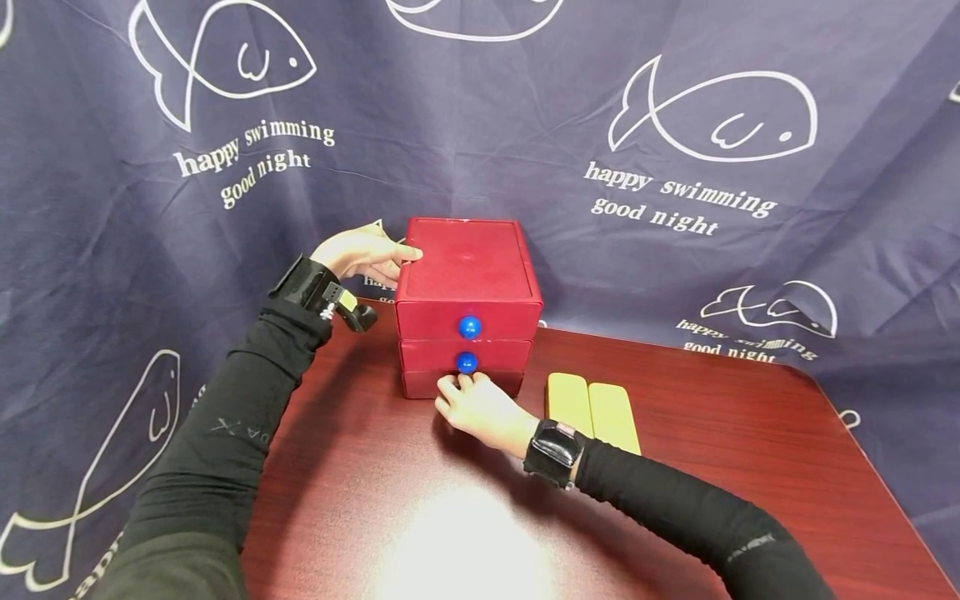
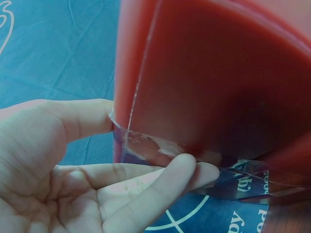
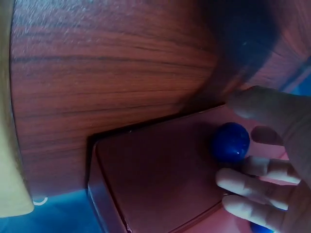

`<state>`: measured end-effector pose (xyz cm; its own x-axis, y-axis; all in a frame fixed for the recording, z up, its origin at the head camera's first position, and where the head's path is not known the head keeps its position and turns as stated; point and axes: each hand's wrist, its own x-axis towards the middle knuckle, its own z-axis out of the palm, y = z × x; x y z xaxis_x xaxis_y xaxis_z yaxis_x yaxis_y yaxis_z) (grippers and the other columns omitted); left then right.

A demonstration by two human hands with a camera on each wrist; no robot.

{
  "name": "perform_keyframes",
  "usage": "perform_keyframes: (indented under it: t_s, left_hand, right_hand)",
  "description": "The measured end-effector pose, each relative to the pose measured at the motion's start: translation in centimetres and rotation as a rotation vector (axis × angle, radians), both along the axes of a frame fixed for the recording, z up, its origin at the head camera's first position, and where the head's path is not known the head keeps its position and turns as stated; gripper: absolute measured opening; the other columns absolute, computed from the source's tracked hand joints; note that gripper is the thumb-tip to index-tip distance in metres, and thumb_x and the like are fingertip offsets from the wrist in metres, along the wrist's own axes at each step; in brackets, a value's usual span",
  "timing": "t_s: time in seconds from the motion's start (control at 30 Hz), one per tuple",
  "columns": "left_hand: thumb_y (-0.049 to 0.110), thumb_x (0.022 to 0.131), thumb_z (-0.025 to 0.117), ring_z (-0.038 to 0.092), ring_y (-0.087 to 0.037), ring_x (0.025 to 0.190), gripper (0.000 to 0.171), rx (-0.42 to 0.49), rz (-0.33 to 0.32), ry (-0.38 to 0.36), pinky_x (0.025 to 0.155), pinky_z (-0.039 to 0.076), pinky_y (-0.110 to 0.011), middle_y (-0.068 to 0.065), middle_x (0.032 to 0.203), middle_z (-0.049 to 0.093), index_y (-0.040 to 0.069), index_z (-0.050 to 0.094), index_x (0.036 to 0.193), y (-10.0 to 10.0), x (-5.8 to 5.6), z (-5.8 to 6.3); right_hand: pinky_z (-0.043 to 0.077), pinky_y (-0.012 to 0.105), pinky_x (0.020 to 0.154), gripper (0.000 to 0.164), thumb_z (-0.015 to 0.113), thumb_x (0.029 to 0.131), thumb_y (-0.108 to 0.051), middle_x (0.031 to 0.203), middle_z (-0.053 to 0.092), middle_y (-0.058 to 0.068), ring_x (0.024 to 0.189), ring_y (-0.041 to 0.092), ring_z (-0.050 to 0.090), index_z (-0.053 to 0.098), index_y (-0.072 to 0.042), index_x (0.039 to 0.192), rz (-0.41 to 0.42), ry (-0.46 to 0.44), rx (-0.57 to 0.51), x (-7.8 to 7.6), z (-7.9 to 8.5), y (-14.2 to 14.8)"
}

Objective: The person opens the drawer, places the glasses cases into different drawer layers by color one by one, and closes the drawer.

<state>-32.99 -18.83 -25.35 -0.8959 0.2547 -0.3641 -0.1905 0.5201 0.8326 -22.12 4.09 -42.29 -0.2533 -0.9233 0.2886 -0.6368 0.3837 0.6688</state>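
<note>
A red drawer cabinet (image 1: 468, 258) with blue round knobs stands on the table; the upper knob (image 1: 469, 327) and the one below it (image 1: 466, 362) show in the head view. My left hand (image 1: 365, 252) steadies its left side near the back, thumb on the top edge, the other fingers extended along the side. Clear tape (image 2: 165, 145) runs by those fingertips. At the cabinet's low front, my right hand (image 1: 483, 408) reaches around the lowest knob (image 3: 230, 142). The thumb stands apart from this knob, with loosely bent fingers close on its other side.
Two yellow blocks (image 1: 567, 400) lie side by side right of the cabinet, close to my right wrist. Behind the wooden table (image 1: 337, 492) hangs a dark blue cloth (image 1: 480, 125) with white fish drawings.
</note>
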Motion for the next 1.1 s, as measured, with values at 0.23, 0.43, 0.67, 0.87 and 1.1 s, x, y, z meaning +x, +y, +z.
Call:
perform_keyframes:
  t_s: [0.23,0.43,0.67,0.87,1.1]
  left_hand:
    - [0.025,0.089,0.059,0.065,-0.027,0.093,0.054,0.003,0.006,0.020,0.088,0.048,-0.042,-0.025,0.116,0.057,-0.008,0.041,0.127,0.0,0.0,-0.1]
    - [0.024,0.090,0.059,0.063,-0.028,0.096,0.050,0.016,-0.002,0.013,0.089,0.048,-0.042,-0.024,0.116,0.058,-0.005,0.043,0.127,0.0,0.0,-0.1]
    - [0.024,0.090,0.059,0.063,-0.027,0.097,0.049,0.013,-0.006,0.016,0.088,0.049,-0.041,-0.023,0.116,0.058,-0.005,0.044,0.126,0.0,0.1,-0.2]
    - [0.024,0.090,0.058,0.063,-0.027,0.098,0.049,0.028,-0.007,0.009,0.088,0.049,-0.041,-0.023,0.117,0.058,-0.005,0.044,0.127,0.1,0.0,-0.3]
    - [0.025,0.090,0.058,0.061,-0.030,0.101,0.051,0.012,-0.016,0.007,0.091,0.046,-0.043,-0.024,0.119,0.056,-0.005,0.043,0.128,-0.1,0.0,-0.1]
  right_hand:
    - [0.039,0.021,0.044,0.011,0.062,0.081,-0.016,0.092,0.051,0.007,0.069,0.019,0.057,0.064,-0.014,0.091,-0.019,0.046,0.048,-0.7,-0.6,-0.4]
    - [0.040,0.020,0.040,0.012,0.053,0.088,-0.009,0.090,0.049,0.007,0.064,0.016,0.052,0.064,-0.013,0.091,-0.022,0.066,0.053,-1.1,-1.3,-1.0]
    - [0.036,0.022,0.034,0.034,0.030,0.091,0.002,0.085,0.048,0.004,0.057,0.014,0.049,0.060,-0.015,0.087,-0.022,0.121,0.048,-1.4,-1.9,-1.5]
    - [0.039,0.020,0.038,0.050,0.018,0.089,0.007,0.084,0.049,0.003,0.060,0.014,0.052,0.062,-0.017,0.084,-0.003,0.087,0.054,-1.4,-1.7,-1.6]
    - [0.042,0.019,0.043,0.021,0.047,0.089,-0.004,0.086,0.048,0.002,0.062,0.013,0.052,0.063,-0.019,0.086,-0.013,0.060,0.096,-1.6,-1.5,-1.8]
